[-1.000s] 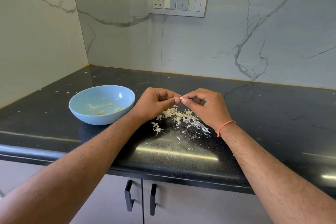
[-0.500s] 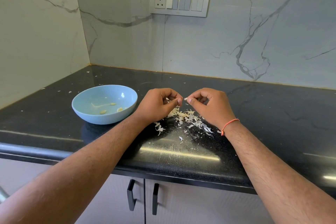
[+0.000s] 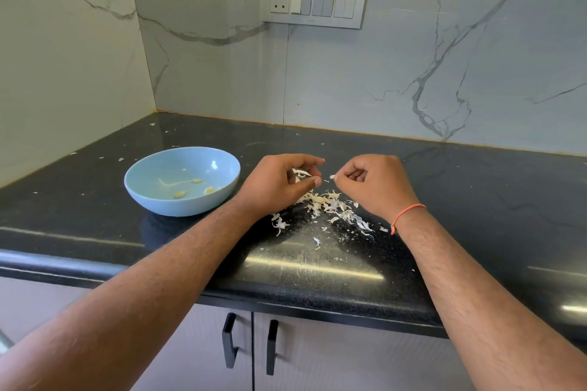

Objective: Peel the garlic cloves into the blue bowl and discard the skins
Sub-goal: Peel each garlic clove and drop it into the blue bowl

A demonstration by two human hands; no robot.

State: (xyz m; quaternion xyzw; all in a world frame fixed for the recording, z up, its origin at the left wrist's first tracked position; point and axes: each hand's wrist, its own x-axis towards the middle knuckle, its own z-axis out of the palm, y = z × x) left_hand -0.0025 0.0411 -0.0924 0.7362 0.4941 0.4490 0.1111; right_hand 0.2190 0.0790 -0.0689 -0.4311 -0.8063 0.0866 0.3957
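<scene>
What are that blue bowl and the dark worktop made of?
The blue bowl looks like matte plastic or melamine: even colour, one soft highlight, though glazed ceramic is possible. The worktop looks like polished black granite: fine pale speckles and mirror-like streaks of light.

- The left hand (image 3: 279, 182) and right hand (image 3: 370, 182), whose fingertips met a second ago over the skins (image 3: 330, 205), have drawn apart, with a gap of dark desk (image 3: 476, 200) between them.
- The left hand, which pinched the clove at its fingertips, now curls round something pale (clove or skin, hard to tell).
- The right hand comes away pinching a small white scrap (image 3: 332, 176) at its fingertips.
</scene>
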